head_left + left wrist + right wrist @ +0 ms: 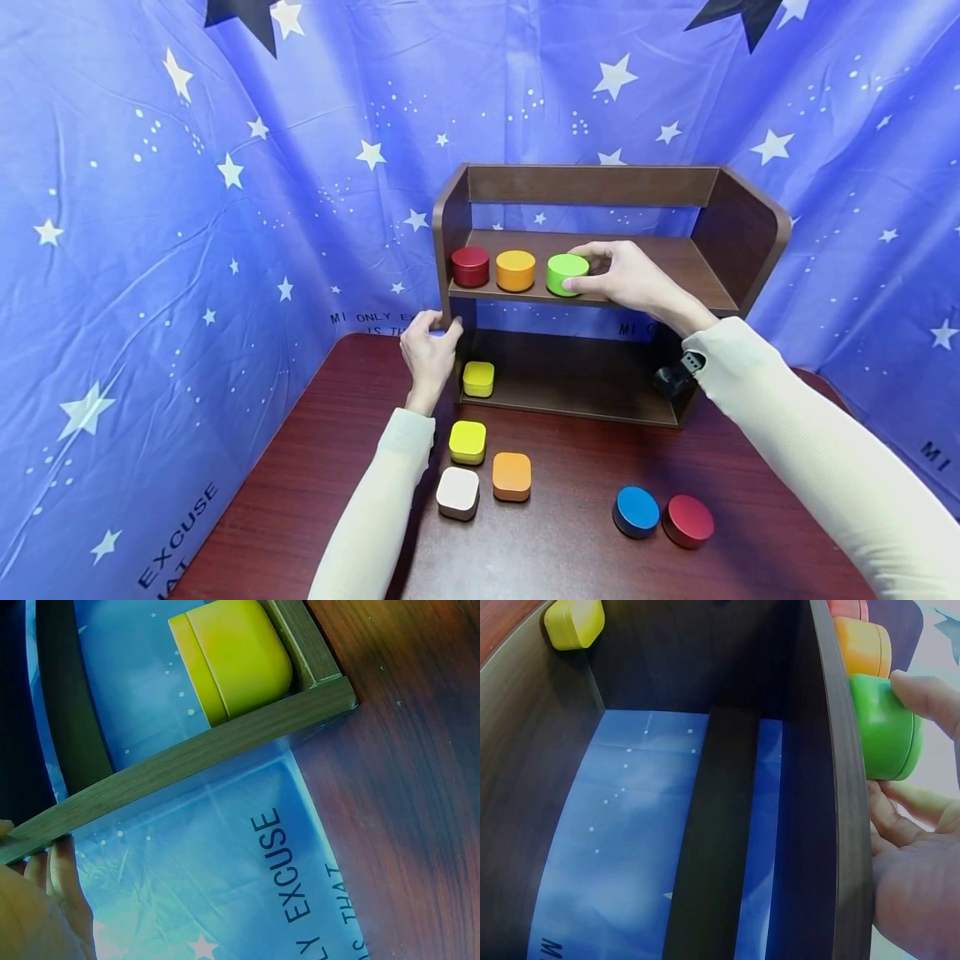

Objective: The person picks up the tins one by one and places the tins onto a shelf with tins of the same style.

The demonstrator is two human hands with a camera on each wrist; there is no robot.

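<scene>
My right hand (630,275) holds a round light green tin (567,273) between thumb and fingers at the front of the upper board of a brown wooden shelf (592,185). The right wrist view shows the green tin (885,727) with its base at that board. To its left stand a round orange tin (515,271) and a round dark red tin (470,267). My left hand (431,350) grips the front edge of the shelf's left side panel, thumb on one side, fingers on the other. A square yellow tin (478,379) sits on the lower board, beside that panel.
On the reddish-brown table (315,450), before the shelf, lie square yellow (468,442), orange (512,477) and white (457,493) tins. Round blue (636,511) and red (687,521) tins lie at the front right. A blue star-patterned curtain (375,100) surrounds the table.
</scene>
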